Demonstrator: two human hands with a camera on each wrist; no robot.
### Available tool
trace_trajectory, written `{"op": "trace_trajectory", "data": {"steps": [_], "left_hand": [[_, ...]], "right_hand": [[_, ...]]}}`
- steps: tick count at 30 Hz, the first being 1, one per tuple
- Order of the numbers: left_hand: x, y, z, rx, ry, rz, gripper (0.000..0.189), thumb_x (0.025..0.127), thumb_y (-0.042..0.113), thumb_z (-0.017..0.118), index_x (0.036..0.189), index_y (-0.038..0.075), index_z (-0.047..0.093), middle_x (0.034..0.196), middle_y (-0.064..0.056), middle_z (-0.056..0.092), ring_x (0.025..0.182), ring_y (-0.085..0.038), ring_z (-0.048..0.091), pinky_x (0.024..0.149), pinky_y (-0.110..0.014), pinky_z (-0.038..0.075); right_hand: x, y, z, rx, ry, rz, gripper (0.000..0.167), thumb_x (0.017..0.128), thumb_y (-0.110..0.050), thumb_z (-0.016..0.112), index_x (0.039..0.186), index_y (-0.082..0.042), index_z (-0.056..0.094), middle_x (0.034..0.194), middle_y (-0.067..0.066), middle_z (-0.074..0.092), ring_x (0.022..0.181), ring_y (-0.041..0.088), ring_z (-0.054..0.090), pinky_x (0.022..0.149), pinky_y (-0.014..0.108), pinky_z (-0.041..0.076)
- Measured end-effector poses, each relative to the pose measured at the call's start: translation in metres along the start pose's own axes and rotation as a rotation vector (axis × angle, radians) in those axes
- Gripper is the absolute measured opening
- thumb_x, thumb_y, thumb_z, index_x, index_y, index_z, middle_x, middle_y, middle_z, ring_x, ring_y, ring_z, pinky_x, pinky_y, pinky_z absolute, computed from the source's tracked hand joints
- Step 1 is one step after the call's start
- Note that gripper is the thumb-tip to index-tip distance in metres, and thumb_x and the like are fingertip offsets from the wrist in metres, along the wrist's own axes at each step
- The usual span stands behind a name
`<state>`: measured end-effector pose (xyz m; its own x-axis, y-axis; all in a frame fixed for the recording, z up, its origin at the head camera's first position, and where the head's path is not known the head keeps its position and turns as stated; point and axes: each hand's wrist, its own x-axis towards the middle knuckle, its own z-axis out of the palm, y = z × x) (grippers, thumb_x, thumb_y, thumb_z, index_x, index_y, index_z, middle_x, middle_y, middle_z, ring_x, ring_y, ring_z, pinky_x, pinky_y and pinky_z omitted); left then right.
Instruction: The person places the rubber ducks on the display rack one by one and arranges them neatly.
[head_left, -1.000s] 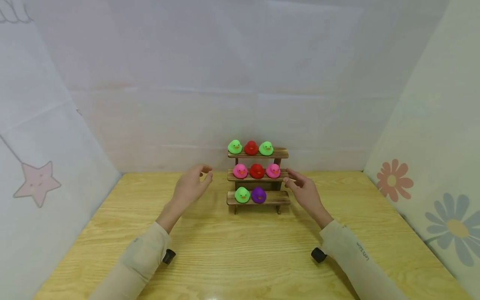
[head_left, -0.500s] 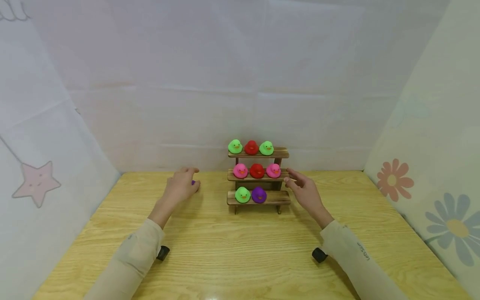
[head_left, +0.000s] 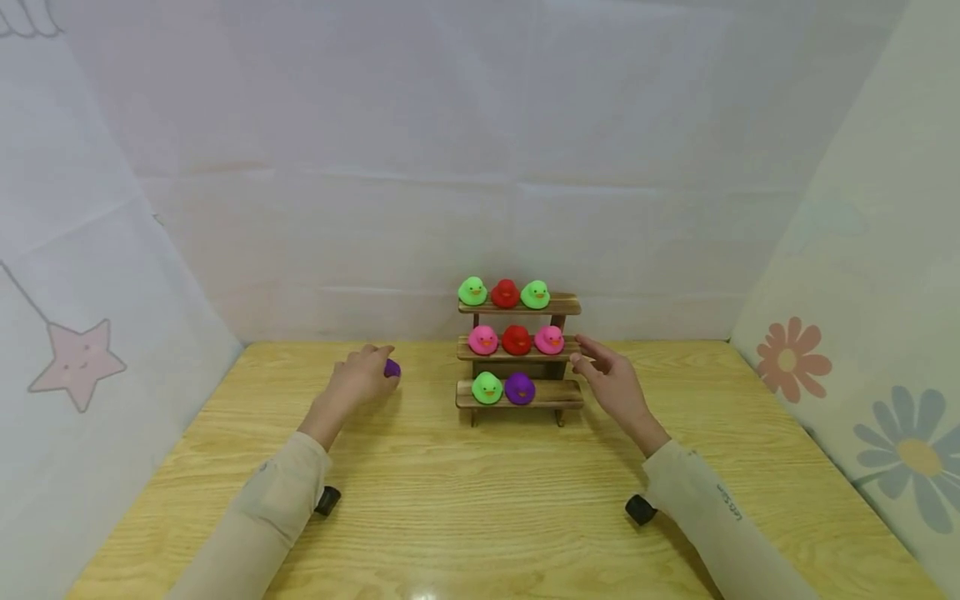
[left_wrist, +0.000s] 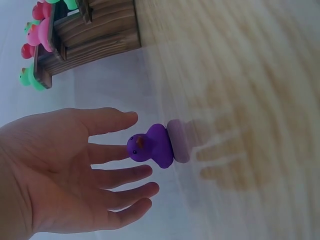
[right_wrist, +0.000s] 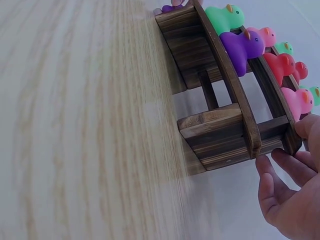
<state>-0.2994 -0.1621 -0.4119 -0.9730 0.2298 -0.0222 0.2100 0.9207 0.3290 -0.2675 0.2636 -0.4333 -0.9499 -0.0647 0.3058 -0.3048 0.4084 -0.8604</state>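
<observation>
In the head view my left hand [head_left: 358, 377] reaches down at the left, partly covering a small purple rubber duck [head_left: 392, 368]. The left wrist view has this purple duck [left_wrist: 152, 146] upright on the table, between my thumb and spread, fairly straight fingers. My right hand [head_left: 617, 385] pinches the right end of the middle tier of a three-tier wooden display stand [head_left: 558, 393], thumb at the front edge and fingers behind. On the stand sit green [head_left: 487, 388], purple [head_left: 520, 389], pink [head_left: 550, 340] and red [head_left: 516, 340] ducks.
The stand rests near the back of the wood-grain table [head_left: 450, 500], close to a pale fabric backdrop [head_left: 480, 167]. Printed side panels with a star [head_left: 77, 367] and flowers [head_left: 793, 360] flank the table. The bottom tier has bare wood at its right end [head_left: 558, 394].
My left hand has moved left, away from the stand, and down to the loose purple duck, which has come into sight. My right hand has stayed at the stand.
</observation>
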Motion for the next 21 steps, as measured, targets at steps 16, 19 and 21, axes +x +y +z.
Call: {"op": "trace_trajectory", "data": {"steps": [16,19,21], "left_hand": [[0.01,-0.014,0.006,-0.019,0.063,0.048,0.039,0.099,0.013,0.066,0.132,-0.007,0.061,0.125,-0.028,0.061,0.117,-0.046,0.056,0.091,-0.061,0.049],[0.009,-0.014,0.005,-0.032,0.067,0.059,0.038,0.099,0.011,0.066,0.131,-0.008,0.061,0.124,-0.028,0.061,0.116,-0.045,0.057,0.093,-0.059,0.049],[0.008,-0.014,0.004,-0.037,0.067,0.061,0.038,0.098,0.01,0.066,0.131,-0.009,0.061,0.123,-0.028,0.061,0.116,-0.045,0.057,0.094,-0.058,0.049]], "right_hand": [[0.001,0.003,-0.001,0.02,-0.007,0.001,0.057,0.103,-0.042,0.061,0.15,-0.012,0.051,0.139,0.011,0.06,0.111,0.037,0.065,0.082,0.036,0.052],[0.001,0.003,-0.001,0.021,-0.009,0.0,0.057,0.103,-0.041,0.061,0.151,-0.011,0.051,0.139,0.012,0.06,0.111,0.037,0.065,0.083,0.039,0.053],[0.001,0.003,-0.001,0.02,-0.009,0.0,0.057,0.104,-0.04,0.061,0.151,-0.01,0.051,0.138,0.012,0.061,0.111,0.037,0.065,0.081,0.038,0.052]]}}
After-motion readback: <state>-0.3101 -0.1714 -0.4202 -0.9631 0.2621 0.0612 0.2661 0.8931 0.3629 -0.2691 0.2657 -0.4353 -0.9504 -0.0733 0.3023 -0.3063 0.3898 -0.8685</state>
